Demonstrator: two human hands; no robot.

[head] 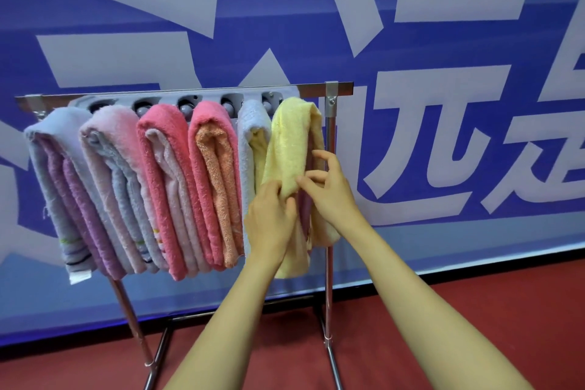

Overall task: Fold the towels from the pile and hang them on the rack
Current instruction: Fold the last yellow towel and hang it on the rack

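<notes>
A blue banner (285, 9) backs the metal rack (316, 90), hung with folded towels (126, 184). At the bar's right end hangs the pale yellow towel (288, 149), fluffy and doubled over. The left hand (269, 218) grips its lower fold, and the right hand (329, 190) pinches it alongside.

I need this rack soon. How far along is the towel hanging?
Done: five folded towel bundles hang on the rack. In hand: the left hand and right hand hold the yellow towel, already draped at its right end. Left: the pile is out of view, so unknown.
</notes>
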